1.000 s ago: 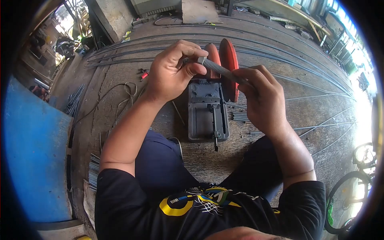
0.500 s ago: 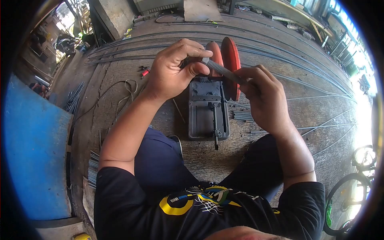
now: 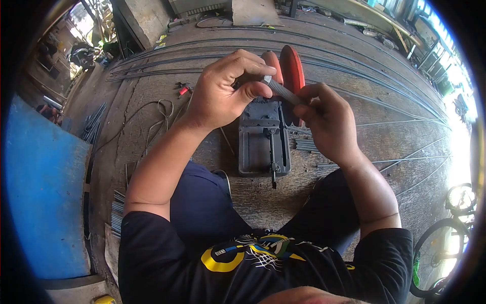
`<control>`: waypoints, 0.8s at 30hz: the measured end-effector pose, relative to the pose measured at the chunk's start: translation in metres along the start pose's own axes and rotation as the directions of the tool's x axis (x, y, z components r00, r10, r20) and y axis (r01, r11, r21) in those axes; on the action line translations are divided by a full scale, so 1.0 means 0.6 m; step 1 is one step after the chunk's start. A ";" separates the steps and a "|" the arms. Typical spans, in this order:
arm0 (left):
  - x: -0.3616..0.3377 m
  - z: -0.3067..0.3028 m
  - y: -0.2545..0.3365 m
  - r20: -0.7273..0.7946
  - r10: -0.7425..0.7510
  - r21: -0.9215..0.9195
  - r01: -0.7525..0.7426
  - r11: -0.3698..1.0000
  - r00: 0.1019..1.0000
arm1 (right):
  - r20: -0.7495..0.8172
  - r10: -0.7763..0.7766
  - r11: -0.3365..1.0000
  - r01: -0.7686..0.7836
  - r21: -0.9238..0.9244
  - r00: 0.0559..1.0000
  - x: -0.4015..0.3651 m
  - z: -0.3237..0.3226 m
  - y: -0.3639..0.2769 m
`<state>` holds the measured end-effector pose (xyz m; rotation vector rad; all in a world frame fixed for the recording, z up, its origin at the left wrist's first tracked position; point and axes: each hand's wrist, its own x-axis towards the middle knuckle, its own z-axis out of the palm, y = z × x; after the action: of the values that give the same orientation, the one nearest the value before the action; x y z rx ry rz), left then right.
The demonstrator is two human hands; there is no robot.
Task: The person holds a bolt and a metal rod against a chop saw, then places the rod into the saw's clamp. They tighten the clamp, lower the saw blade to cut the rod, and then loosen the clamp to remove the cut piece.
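Note:
A thick grey threaded bolt (image 3: 284,91) slants between my two hands in front of my chest, with a hexagonal piece (image 3: 267,80) at its left end. I cannot make out whether this piece is a nut or the bolt's head. My left hand (image 3: 228,86) pinches that end between thumb and fingers. My right hand (image 3: 329,119) is closed around the lower right end, hiding its tip. Below and behind the bolt stands a cut-off saw with a dark metal base (image 3: 255,152) and a red round guard (image 3: 292,66).
Long thin metal rods (image 3: 167,61) curve across the wooden floor behind the saw. Short cut rods (image 3: 306,146) lie right of its base. A looped cord (image 3: 159,114) and a red-handled tool (image 3: 183,90) lie to the left. A blue panel (image 3: 45,192) stands far left.
Both hands have shifted slightly. The left hand has turned a little at the hexagonal end and moved right, and the bolt stays held between the hands.

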<state>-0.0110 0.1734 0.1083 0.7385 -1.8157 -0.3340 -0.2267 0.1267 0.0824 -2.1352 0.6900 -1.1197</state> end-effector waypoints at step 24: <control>0.002 0.007 -0.021 0.018 -0.049 -0.287 0.052 0.957 0.999 | 0.281 0.273 0.771 -0.384 0.509 0.920 0.000 0.005 -0.008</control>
<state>-0.0112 0.1623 0.1005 0.5792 -1.7124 -0.6223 -0.2235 0.1308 0.0846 -1.5179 0.5371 -0.7819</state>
